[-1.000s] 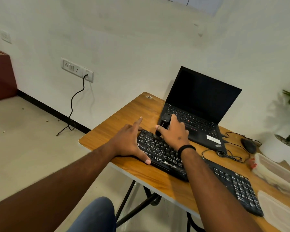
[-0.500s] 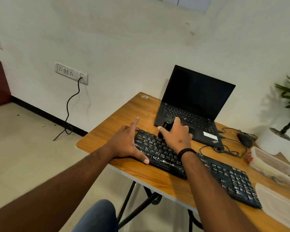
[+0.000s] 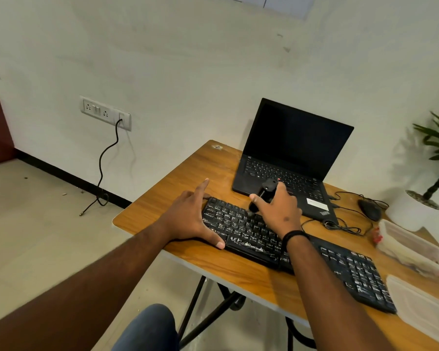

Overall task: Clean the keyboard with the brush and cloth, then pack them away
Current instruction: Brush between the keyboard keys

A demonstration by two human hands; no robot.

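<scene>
The right hand [image 3: 279, 211] is gripping the black brush [image 3: 262, 196], its fingers [image 3: 257, 200] curling round the handle while the bristle end is pointing down onto the upper key rows of the keyboard [image 3: 276, 243], just beneath those fingers. The left hand [image 3: 188, 214] is lying open with straight fingers, the thumb pressing the near edge and the palm bracing the left end of the keyboard, which is lying on the tabletop [image 3: 178, 188] directly under both hands. Judging by this, the brushing stage is under way: pale smears are showing on many keys, both beside the brush and far out to the right of the gripping fingers, so much of the board seems to be waiting for attention. No cloth is showing clearly anywhere, so the wiping appears not yet begun. Well off to the right of the fingers a clear plastic box [image 3: 413, 247] and its lid [image 3: 423, 307] are sitting open, probably for packing the tools away, which also remains to be done
</scene>
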